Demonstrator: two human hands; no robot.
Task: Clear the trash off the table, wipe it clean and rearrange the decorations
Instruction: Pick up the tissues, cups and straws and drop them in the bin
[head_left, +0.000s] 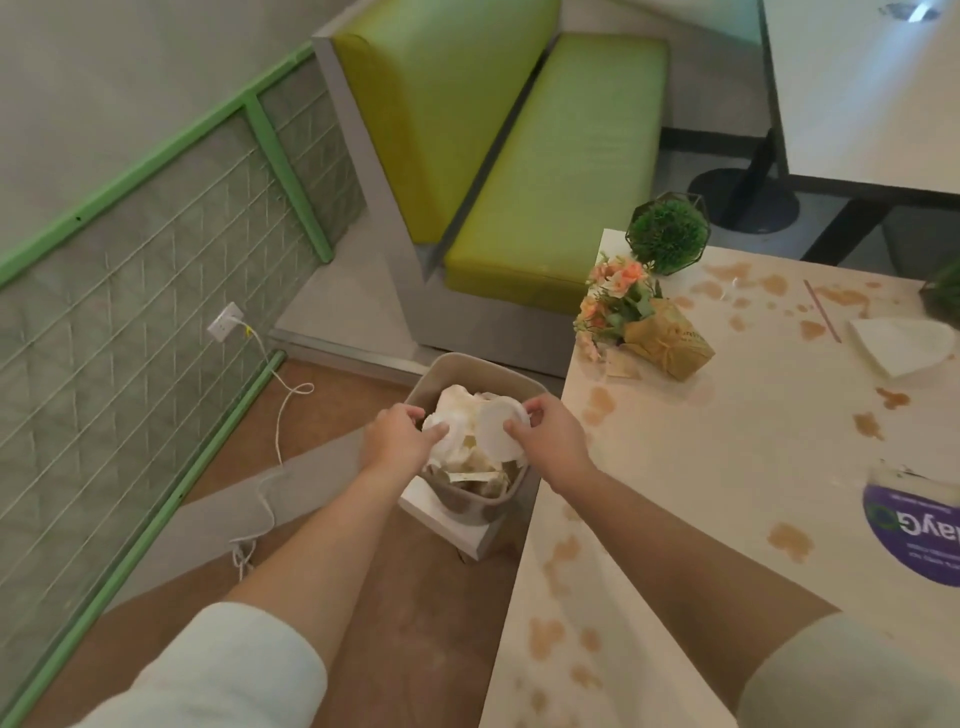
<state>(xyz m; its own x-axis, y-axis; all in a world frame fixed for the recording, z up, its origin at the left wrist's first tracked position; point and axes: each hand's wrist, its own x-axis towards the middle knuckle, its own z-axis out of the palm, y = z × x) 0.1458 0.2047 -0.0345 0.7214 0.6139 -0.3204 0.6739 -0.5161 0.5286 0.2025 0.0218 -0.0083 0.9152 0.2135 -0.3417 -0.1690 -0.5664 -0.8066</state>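
A grey trash bin (470, 503) stands on the floor beside the table's left edge, full of crumpled white paper and scraps. Over it, my left hand (397, 439) grips a wad of stained white tissue (457, 415). My right hand (548, 434) holds a white paper cup (496, 431) by its rim, above the bin. The cream table (675, 493) is blotched with brown spills. On it a tipped flower bouquet (631, 312) in burlap wrap lies near the far left corner, beside a round green plant (667, 234) in a wire frame.
A white napkin (904, 345) and a thin straw (822, 310) lie on the far right of the table. A purple-labelled wipes pack (914, 530) sits at the right edge. A green bench (550, 166) stands behind the bin. A white cable (275, 415) trails across the floor.
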